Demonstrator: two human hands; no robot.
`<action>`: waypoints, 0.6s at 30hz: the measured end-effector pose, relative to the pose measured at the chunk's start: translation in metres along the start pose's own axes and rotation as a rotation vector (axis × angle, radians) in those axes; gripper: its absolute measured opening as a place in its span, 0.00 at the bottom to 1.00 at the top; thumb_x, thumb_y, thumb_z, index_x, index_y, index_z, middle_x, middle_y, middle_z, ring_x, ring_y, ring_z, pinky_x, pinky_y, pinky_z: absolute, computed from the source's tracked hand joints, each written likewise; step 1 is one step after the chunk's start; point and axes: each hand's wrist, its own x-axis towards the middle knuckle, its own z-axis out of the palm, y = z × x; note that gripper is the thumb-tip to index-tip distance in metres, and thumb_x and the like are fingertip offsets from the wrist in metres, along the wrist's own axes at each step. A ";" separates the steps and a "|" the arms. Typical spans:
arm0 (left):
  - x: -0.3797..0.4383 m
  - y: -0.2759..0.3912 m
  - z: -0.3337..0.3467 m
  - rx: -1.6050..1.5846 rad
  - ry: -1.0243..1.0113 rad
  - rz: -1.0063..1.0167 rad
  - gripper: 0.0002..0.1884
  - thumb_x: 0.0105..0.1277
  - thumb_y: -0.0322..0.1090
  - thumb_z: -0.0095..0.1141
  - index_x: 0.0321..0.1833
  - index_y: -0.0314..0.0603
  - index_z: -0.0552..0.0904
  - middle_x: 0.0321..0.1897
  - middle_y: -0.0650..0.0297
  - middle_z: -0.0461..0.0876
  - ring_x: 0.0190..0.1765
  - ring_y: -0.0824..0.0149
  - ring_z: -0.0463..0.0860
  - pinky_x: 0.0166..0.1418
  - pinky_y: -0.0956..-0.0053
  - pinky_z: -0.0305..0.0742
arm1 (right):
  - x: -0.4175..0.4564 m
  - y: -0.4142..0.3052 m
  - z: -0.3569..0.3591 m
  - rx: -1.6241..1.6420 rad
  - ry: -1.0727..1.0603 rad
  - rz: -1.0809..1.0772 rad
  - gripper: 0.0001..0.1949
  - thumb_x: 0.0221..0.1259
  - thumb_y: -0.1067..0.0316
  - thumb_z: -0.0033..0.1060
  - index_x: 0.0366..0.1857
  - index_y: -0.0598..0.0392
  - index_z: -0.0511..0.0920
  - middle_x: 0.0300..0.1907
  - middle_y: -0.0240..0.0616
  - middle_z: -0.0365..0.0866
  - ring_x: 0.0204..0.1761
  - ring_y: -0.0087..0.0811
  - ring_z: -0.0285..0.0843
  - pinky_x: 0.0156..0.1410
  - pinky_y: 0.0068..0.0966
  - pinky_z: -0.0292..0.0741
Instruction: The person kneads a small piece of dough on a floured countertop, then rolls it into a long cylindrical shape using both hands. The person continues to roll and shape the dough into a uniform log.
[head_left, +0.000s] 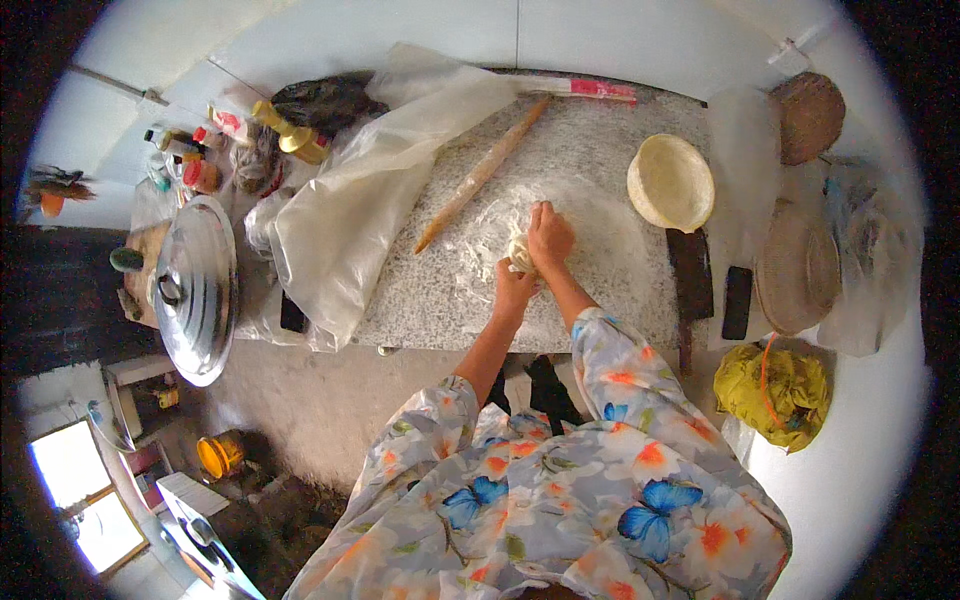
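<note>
A pale lump of dough (519, 253) with strand-like folds is between my two hands, low over the stone-patterned tabletop (405, 300). My left hand (516, 282) grips its near side, with the thumb against it. On its far right side my right hand (551, 234) is curled around it, fingers bent. White flour and loose scraps of dough (472, 274) surround both hands on the board. A long wooden rolling pin (484, 172), tapered at the ends, lies slantwise beyond them to the left. The fingers partly hide the dough.
Plastic sheeting (352, 210) covers the board's left part. A pale bowl (671, 182) stands at the right, above a dark cleaver-like blade (690, 274). Further right are a black phone (736, 304) and a woven basket (799, 270). A metal lid (196, 289) and several bottles are at left.
</note>
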 end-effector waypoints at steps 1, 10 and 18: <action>0.001 0.003 0.003 -0.008 0.008 0.006 0.32 0.64 0.33 0.63 0.65 0.35 0.58 0.38 0.55 0.81 0.33 0.66 0.81 0.32 0.71 0.77 | 0.001 0.004 0.000 0.044 -0.024 0.011 0.16 0.72 0.56 0.46 0.32 0.56 0.78 0.24 0.43 0.80 0.29 0.45 0.80 0.34 0.41 0.73; -0.057 0.034 -0.022 1.215 -0.115 0.847 0.17 0.61 0.26 0.55 0.54 0.45 0.76 0.38 0.52 0.74 0.42 0.45 0.76 0.43 0.52 0.74 | -0.085 0.014 -0.025 0.533 -0.076 0.355 0.21 0.72 0.54 0.42 0.31 0.58 0.81 0.30 0.45 0.81 0.35 0.47 0.77 0.44 0.43 0.71; -0.031 0.029 -0.024 1.346 -0.058 0.889 0.19 0.62 0.29 0.54 0.58 0.47 0.75 0.40 0.53 0.73 0.45 0.48 0.77 0.47 0.56 0.72 | -0.088 0.011 -0.016 0.040 0.090 0.022 0.12 0.69 0.58 0.51 0.35 0.54 0.78 0.37 0.42 0.80 0.43 0.47 0.76 0.48 0.46 0.70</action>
